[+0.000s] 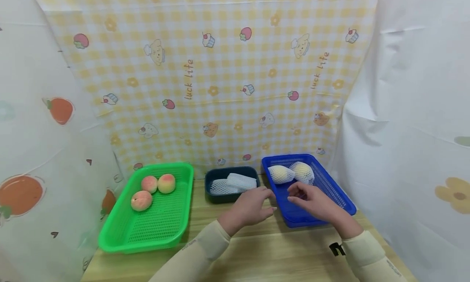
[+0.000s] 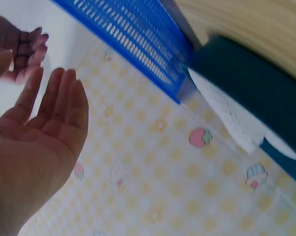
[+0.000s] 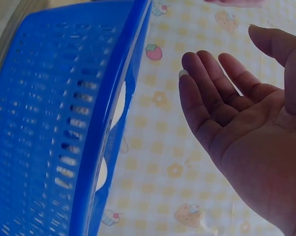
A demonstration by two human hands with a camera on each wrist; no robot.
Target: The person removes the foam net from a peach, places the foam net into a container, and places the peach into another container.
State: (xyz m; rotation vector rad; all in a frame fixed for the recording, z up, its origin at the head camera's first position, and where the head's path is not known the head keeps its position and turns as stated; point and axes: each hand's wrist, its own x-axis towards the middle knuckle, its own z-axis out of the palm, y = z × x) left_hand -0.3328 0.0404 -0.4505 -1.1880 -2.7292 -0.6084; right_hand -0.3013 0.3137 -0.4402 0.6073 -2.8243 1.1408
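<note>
My left hand (image 1: 251, 206) hovers between the dark teal box and the blue basket (image 1: 290, 223), its fingers loosely bent and holding nothing. The right hand (image 1: 312, 200) is above the blue basket, also with nothing in it; in the right wrist view its fingers (image 3: 202, 98) curve gently, apart from the basket wall. Two pale round fruits in white foam nets, a left one (image 1: 280, 174) and a right one (image 1: 302, 172), lie at the back of that basket. White foam net sleeves (image 1: 240, 181) lie in the teal box (image 1: 225, 198).
A green basket (image 1: 161, 220) stands on the left with three peaches: one in front (image 1: 141, 200), two behind, one of them a yellow-pink peach (image 1: 166, 183). A checked cloth (image 1: 227, 74) hangs behind the wooden table (image 1: 257, 253). A small black object (image 1: 336, 249) shows by the right sleeve.
</note>
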